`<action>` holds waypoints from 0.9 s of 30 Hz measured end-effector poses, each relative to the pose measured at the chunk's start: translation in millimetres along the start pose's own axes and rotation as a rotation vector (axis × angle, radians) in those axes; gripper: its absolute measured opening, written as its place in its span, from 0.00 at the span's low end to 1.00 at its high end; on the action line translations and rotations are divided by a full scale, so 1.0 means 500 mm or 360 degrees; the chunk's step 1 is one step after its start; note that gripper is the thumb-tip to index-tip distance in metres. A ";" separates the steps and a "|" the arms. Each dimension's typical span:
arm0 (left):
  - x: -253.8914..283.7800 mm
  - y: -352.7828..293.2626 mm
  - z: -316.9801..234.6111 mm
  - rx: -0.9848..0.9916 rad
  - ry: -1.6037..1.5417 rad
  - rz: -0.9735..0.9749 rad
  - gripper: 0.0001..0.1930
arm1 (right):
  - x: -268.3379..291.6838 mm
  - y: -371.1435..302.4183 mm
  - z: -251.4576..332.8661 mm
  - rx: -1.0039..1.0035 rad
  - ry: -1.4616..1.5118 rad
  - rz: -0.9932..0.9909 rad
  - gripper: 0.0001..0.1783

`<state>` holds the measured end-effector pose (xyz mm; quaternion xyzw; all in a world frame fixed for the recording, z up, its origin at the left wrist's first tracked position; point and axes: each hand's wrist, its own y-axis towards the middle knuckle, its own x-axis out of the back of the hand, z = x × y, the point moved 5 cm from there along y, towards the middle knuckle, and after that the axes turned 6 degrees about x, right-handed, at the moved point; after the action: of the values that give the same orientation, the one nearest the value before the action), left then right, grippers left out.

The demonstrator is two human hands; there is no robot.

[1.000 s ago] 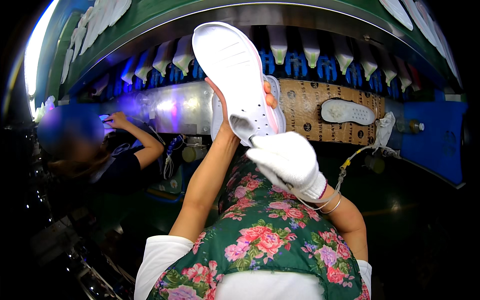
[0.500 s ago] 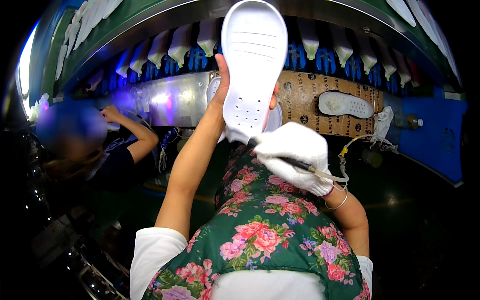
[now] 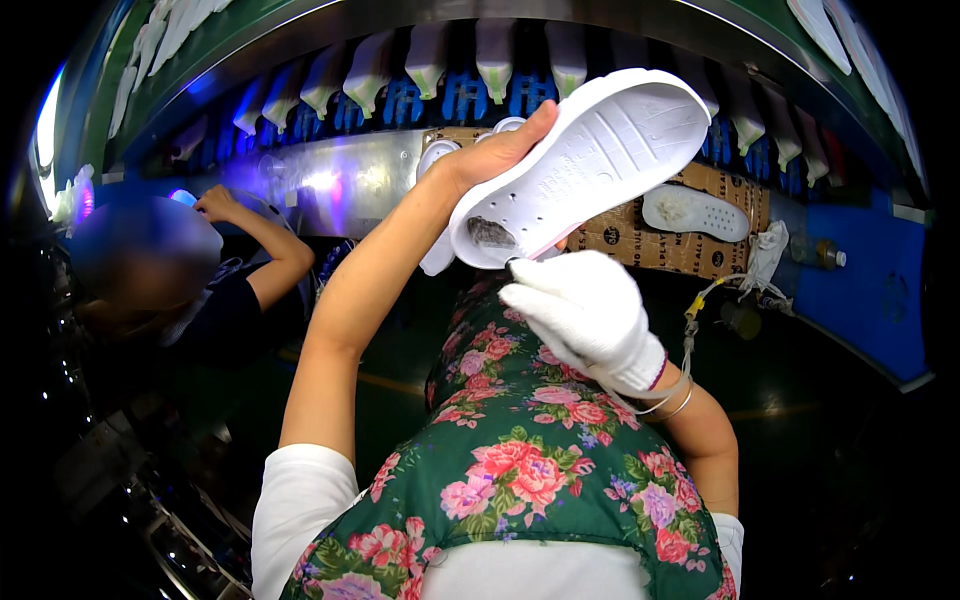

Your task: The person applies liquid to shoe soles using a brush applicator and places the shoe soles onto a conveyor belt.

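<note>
A white perforated shoe sole [image 3: 610, 150], tilted up to the right, is in my left hand [image 3: 495, 155], whose bare fingers close round its edge. A small dark grey patch shows inside the narrower lower end. Just below that end, my right hand [image 3: 585, 315] wears a white knit glove. Its fingers close on a slim black-tipped air tool [image 3: 513, 264], mostly hidden by the glove, with a pale hose [image 3: 690, 345] trailing from it. The tip is close to the sole's rim; whether they touch I cannot tell.
Another white sole [image 3: 695, 212] lies on printed cardboard [image 3: 650, 250], with a crumpled white cloth [image 3: 767, 245] and bottle [image 3: 830, 255] to its right. White pieces [image 3: 425, 65] hang in a row above blue clamps [image 3: 403, 100]. At left, a co-worker's hand [image 3: 215, 203] is at the metal bench [image 3: 385, 170].
My left hand has turned the sole over, so its ribbed inner face shows, and swung its wide end rightward. My right hand stays by the lower end, its tool now mostly hidden.
</note>
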<state>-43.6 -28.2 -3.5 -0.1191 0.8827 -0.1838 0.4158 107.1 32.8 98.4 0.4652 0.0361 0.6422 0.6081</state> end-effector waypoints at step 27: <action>-0.016 0.051 -0.050 0.0434 0.1611 -0.0393 0.56 | 0.033 -0.005 -0.034 -0.0413 0.0080 0.0008 0.14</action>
<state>-59.5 3.6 5.9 -0.0633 0.9203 -0.3787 -0.0747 101.1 55.7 96.6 0.3666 -0.0331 0.6545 0.6605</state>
